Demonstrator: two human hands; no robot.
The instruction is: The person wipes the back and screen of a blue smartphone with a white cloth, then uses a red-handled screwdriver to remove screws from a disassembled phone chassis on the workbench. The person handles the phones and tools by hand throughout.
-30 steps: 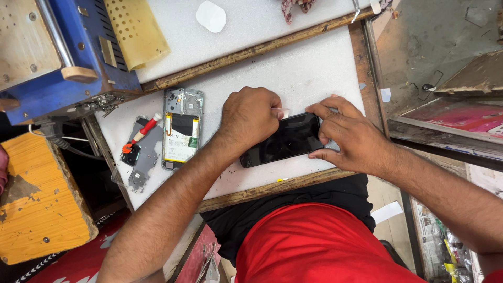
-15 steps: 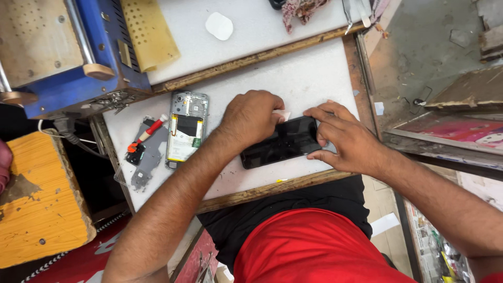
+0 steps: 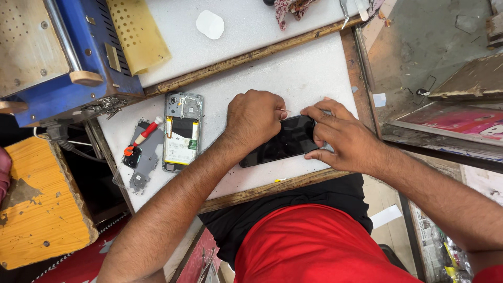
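A black phone screen panel [image 3: 280, 144] lies flat on the white work board [image 3: 293, 78]. My left hand [image 3: 255, 118] is closed into a fist over the panel's upper left part, pinching something thin and pale at its top edge; what it is cannot be made out. My right hand [image 3: 340, 136] presses on the panel's right end with fingers spread along its edge. To the left lies an opened phone body [image 3: 182, 131] with its battery and circuit boards exposed.
A grey back cover [image 3: 144, 160] with a red-and-white screwdriver [image 3: 144, 133] lies at the board's left edge. A blue machine [image 3: 57, 52] with a yellow perforated sheet [image 3: 137, 31] stands at the upper left. An orange wooden stool [image 3: 36, 209] is lower left.
The camera view has shifted slightly. Both hands stay on the black panel, with the left fist working a little along its top edge.
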